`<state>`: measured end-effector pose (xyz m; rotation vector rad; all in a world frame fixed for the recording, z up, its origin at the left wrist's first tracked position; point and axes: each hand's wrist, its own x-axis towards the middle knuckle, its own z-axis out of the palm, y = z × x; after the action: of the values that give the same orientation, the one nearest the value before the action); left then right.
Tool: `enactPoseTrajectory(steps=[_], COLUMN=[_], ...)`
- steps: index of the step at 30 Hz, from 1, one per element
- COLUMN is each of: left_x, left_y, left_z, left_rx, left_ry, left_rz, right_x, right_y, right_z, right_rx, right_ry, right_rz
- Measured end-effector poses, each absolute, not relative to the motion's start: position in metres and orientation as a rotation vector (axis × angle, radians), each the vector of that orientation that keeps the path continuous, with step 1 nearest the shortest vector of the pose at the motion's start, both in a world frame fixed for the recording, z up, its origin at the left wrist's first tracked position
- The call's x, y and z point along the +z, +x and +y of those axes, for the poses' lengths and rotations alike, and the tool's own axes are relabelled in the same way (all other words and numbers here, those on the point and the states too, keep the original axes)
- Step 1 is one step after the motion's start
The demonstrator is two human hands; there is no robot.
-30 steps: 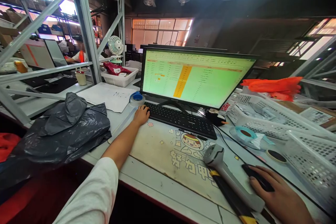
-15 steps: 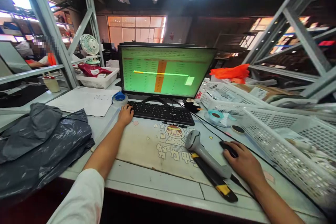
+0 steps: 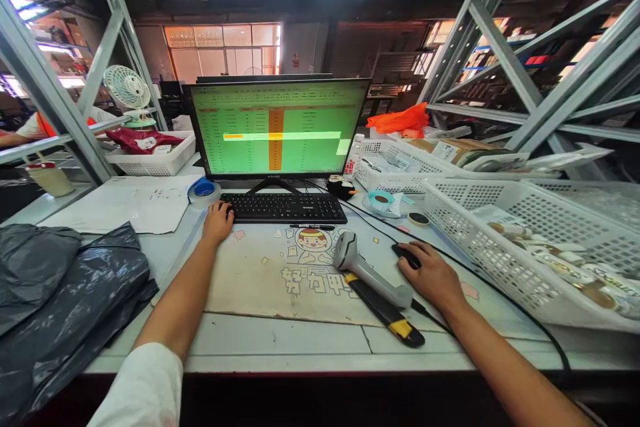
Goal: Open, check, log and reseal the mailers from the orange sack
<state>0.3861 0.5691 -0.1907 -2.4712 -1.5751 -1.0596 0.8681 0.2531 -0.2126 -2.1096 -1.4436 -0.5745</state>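
Note:
My left hand rests on the left end of a black keyboard, fingers laid over the keys and holding nothing. Wrapped over a black computer mouse is my right hand, at the right of a cartoon-printed desk mat. Between my hands lies a grey barcode scanner on the mat, close beside a black-and-yellow handled tool. Behind the keyboard stands a monitor with a green table and an orange column on its screen.
A grey plastic bag and white sheet lie left, near a blue tape roll. White baskets holding packets line the right. A cable crosses the desk beside my right hand. Metal posts flank the desk; another person's arm shows far left.
The whole view has shifted, so the desk and monitor appear farther left and more of the right-hand basket shows. My hands stay at the keyboard and the mouse.

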Motion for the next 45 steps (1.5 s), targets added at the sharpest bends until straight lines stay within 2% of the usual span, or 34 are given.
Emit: enactPoseTrajectory(steps=[45], left_x=[-0.1895], left_y=[0.3858], left_z=[0.5681], left_rx=[-1.057], left_ry=[-2.478], left_rz=[-1.583], right_x=[-0.2067], right_y=[0.8618], right_z=[0.2511], right_rx=[-0.54], right_ry=[-2.12], right_rz=[-1.431])
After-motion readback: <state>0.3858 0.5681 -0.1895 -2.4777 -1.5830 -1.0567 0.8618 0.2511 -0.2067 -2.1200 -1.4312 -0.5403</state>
